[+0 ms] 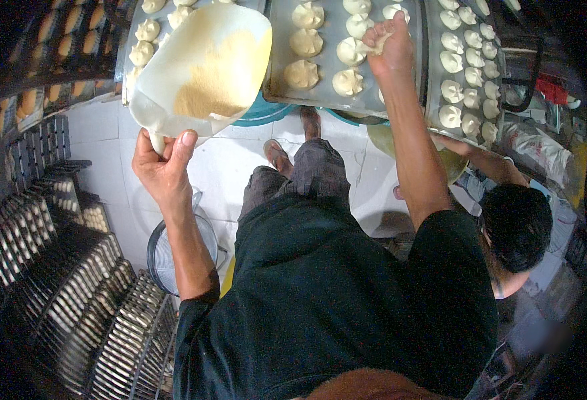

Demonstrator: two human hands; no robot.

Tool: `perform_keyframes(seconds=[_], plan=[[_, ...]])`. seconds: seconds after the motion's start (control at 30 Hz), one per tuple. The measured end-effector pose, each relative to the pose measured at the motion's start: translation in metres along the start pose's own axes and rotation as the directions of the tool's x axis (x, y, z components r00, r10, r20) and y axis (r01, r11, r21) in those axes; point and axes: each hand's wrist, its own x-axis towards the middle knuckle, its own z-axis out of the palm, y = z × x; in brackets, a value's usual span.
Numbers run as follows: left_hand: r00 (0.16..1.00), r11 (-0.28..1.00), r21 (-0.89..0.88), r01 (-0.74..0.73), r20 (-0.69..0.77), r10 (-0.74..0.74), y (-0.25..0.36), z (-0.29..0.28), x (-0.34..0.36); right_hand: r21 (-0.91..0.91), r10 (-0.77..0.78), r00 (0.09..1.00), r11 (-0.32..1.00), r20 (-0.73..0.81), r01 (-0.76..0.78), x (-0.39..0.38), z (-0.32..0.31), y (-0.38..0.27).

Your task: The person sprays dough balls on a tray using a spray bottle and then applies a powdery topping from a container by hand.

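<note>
My left hand (165, 163) is closed round the handle of a large white scoop (157, 93). Tan powder (215, 83) lies spread inside the scoop, which is tilted over the left baking tray (125, 80). Over the middle baking tray (281, 90), my right hand (390, 50) is closed, its fingers bunched just above the pale dough pieces. Something beige shows at those fingers, but I cannot make out what it is. Rows of peaked, star-shaped dough pieces (306, 43) sit on the trays. The scoop covers part of the left tray.
A third tray (433, 123) of dough stands at the right. A co-worker (517, 217) bends close by my right elbow. Racks of loaded trays (73, 287) fill the lower left. A round mesh sieve (183, 247) is below my left forearm. Teal basins (260, 113) show under the trays.
</note>
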Motion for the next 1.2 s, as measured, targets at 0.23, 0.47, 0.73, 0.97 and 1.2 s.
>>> perform_keyframes(seconds=[0.23, 0.47, 0.73, 0.97, 1.2], plan=[[0.997, 0.999, -0.037, 0.039, -0.061, -0.041, -0.001, 0.008, 0.006, -0.042, -0.015, 0.998, 0.999, 0.064, 0.017, 0.028, -0.006, -0.009], [1.0, 0.998, 0.07, 0.01, 0.009, -0.011, -0.008, 0.005, 0.015, -0.017, -0.088, 0.996, 0.996, -0.022, 0.088, 0.043, 0.027, -0.018], [0.992, 1.0, -0.011, -0.002, -0.126, 0.0, 0.003, 0.029, 0.027, -0.052, -0.021, 0.993, 0.998, 0.12, 0.028, 0.089, 0.012, -0.023], [0.991, 1.0, -0.013, -0.003, -0.132, 0.001, 0.001, 0.032, 0.039, -0.004, -0.066, 0.998, 0.998, 0.011, 0.066, 0.098, 0.049, -0.021], [0.977, 1.0, -0.025, -0.012, -0.213, 0.006, 0.007, 0.053, 0.05, -0.026, -0.03, 0.991, 0.999, 0.127, 0.034, 0.153, 0.026, -0.022]])
